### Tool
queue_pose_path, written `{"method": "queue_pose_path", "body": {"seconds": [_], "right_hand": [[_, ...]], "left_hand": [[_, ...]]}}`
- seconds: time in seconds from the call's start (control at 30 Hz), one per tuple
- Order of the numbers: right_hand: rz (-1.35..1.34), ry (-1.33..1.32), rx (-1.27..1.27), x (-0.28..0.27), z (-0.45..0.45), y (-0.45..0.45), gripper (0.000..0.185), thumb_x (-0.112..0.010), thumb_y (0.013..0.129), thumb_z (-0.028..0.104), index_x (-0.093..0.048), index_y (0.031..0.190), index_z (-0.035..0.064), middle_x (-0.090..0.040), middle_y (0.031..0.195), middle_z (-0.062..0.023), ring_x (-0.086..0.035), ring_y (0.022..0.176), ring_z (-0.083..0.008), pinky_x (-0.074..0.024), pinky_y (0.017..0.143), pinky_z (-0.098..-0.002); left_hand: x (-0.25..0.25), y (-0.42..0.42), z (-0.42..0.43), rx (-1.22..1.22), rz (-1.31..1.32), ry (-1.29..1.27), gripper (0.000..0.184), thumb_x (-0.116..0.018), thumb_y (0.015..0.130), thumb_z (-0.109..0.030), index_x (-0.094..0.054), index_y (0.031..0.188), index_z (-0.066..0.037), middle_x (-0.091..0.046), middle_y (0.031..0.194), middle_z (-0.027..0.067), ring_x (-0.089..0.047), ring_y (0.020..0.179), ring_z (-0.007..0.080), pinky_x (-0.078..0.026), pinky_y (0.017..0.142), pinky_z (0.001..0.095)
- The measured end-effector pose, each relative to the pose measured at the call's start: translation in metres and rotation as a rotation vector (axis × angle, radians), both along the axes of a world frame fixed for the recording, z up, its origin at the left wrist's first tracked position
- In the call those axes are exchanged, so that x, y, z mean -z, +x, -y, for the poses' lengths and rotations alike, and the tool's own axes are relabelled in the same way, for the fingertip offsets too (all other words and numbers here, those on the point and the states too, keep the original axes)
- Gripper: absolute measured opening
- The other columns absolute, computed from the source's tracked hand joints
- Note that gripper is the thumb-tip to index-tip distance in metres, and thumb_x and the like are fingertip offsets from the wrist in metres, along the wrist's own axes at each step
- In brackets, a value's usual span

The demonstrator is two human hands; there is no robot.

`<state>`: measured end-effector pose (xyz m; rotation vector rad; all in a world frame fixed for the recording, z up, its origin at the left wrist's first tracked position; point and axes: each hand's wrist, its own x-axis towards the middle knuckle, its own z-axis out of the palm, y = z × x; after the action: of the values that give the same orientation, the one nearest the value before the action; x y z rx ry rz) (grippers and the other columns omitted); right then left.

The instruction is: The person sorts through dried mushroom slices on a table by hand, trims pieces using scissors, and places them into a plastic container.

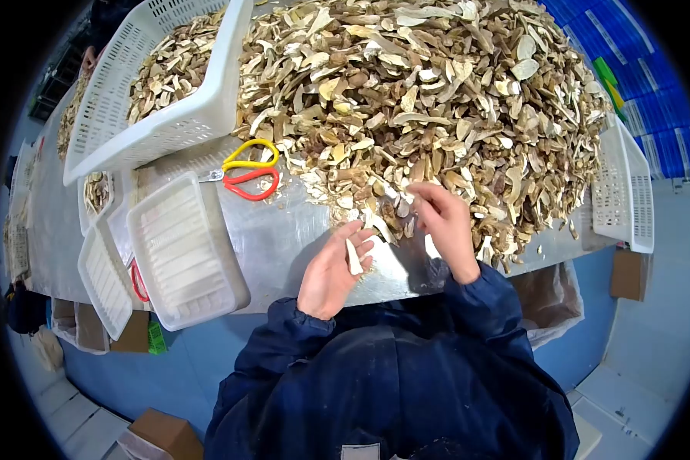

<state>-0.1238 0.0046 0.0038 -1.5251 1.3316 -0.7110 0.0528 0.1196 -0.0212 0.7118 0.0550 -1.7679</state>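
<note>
A large heap of dried mushroom slices [437,100], brown and cream, covers much of the metal table in front of me. My left hand [330,270] is turned palm up at the heap's near edge, its fingers loosely curled. In it lies a pale, long mushroom slice [353,257]. To the right, my right hand [446,230] reaches to the front of the heap with fingers bent and tips close together. Whatever is between those fingertips is too small to make out.
Scissors [251,170] with yellow and red handles lie left of the heap, beside a white ribbed tray [180,253]. A white basket [149,138] holds more slices. Another white basket [622,184] stands at right; blue crates [659,107] are stacked behind it. A lined bin [552,303] sits below the table edge.
</note>
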Motion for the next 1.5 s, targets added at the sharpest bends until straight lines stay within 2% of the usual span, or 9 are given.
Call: {"method": "queue_pose_path", "body": {"seconds": [0.13,0.2,0.37,0.6,0.7,1.1,1.23,1.27,1.5], "right_hand": [[0.239,0.271,-0.238,-0.030,-0.028,-0.003,0.028,-0.059,0.088,0.005,-0.063,0.115,0.0029,-0.062,0.074,0.0006,-0.055,0.057,-0.0046,-0.0400,0.049,-0.0182],[-0.158,-0.124,-0.166,0.001,-0.019,-0.008,0.025,-0.065,0.084,0.014,-0.064,0.105,0.0000,-0.061,0.066,-0.0076,-0.057,0.054,-0.0127,-0.0442,0.050,-0.0260],[-0.547,-0.285,-0.198,0.026,-0.024,0.006,0.025,-0.064,0.081,0.024,-0.065,0.088,0.0006,-0.065,0.073,-0.0176,-0.063,0.063,-0.0326,-0.0492,0.058,-0.0394],[-0.109,0.078,-0.214,-0.005,-0.033,-0.003,0.027,-0.070,0.080,0.025,-0.065,0.091,0.0009,-0.054,0.055,-0.0053,-0.048,0.049,-0.0106,-0.0375,0.048,-0.0270],[-0.215,-0.040,-0.260,-0.006,-0.039,0.000,0.026,-0.070,0.080,0.027,-0.064,0.090,0.0037,-0.058,0.058,-0.0087,-0.057,0.052,-0.0206,-0.0429,0.050,-0.0316],[-0.341,-0.143,-0.068,0.022,-0.030,0.005,0.020,-0.058,0.084,0.021,-0.062,0.081,0.0016,-0.060,0.061,-0.0180,-0.062,0.059,-0.0360,-0.0474,0.055,-0.0419],[-0.034,-0.046,-0.288,-0.020,-0.056,0.010,0.017,-0.061,0.086,0.016,-0.064,0.084,-0.0004,-0.058,0.057,-0.0093,-0.048,0.049,-0.0120,-0.0408,0.049,-0.0278],[-0.100,0.053,-0.365,-0.035,-0.056,0.008,0.021,-0.061,0.085,0.025,-0.066,0.085,0.0050,-0.061,0.062,-0.0160,-0.061,0.055,-0.0310,-0.0462,0.053,-0.0360],[-0.520,-0.328,-0.066,0.021,-0.010,-0.013,0.016,-0.063,0.084,0.022,-0.065,0.090,0.0065,-0.064,0.064,-0.0149,-0.065,0.060,-0.0304,-0.0497,0.054,-0.0401]], "left_hand": [[-0.001,-0.010,0.002,0.041,-0.197,-0.036,0.047,-0.041,0.100,-0.037,-0.041,0.136,-0.008,-0.047,0.128,0.0079,-0.051,0.111,0.0194,-0.043,0.095,0.0344],[0.002,-0.010,0.001,0.046,-0.184,-0.009,0.045,-0.042,0.100,-0.036,-0.042,0.135,-0.009,-0.049,0.125,0.0078,-0.052,0.108,0.0189,-0.045,0.092,0.0342],[0.010,0.000,-0.006,-0.050,-0.261,0.091,0.024,-0.043,0.101,-0.022,-0.049,0.120,-0.008,-0.044,0.082,-0.0007,-0.040,0.064,0.0092,-0.038,0.052,0.0188],[0.004,-0.005,-0.011,-0.014,-0.083,0.128,0.035,-0.044,0.099,-0.025,-0.048,0.129,-0.007,-0.056,0.108,0.0041,-0.056,0.090,0.0150,-0.049,0.081,0.0307],[0.016,-0.007,-0.014,0.025,-0.138,0.014,0.049,-0.034,0.101,-0.038,-0.036,0.141,-0.011,-0.049,0.134,0.0095,-0.052,0.117,0.0250,-0.038,0.105,0.0467],[0.009,0.005,-0.015,-0.123,-0.211,-0.019,0.054,-0.033,0.101,-0.040,-0.027,0.146,-0.011,-0.037,0.144,0.0123,-0.042,0.128,0.0273,-0.033,0.108,0.0451],[0.004,-0.002,-0.011,-0.109,-0.324,-0.067,0.059,-0.035,0.100,-0.044,-0.025,0.146,-0.010,-0.038,0.142,0.0133,-0.042,0.127,0.0272,-0.034,0.107,0.0428],[0.001,-0.005,-0.009,-0.100,-0.339,-0.089,0.060,-0.035,0.100,-0.046,-0.024,0.146,-0.009,-0.039,0.141,0.0135,-0.043,0.126,0.0266,-0.035,0.106,0.0413],[0.026,0.003,-0.015,-0.124,-0.566,-0.045,0.046,-0.040,0.101,-0.038,-0.038,0.140,-0.014,-0.057,0.117,0.0090,-0.052,0.080,0.0122,-0.044,0.052,0.0210]]}}
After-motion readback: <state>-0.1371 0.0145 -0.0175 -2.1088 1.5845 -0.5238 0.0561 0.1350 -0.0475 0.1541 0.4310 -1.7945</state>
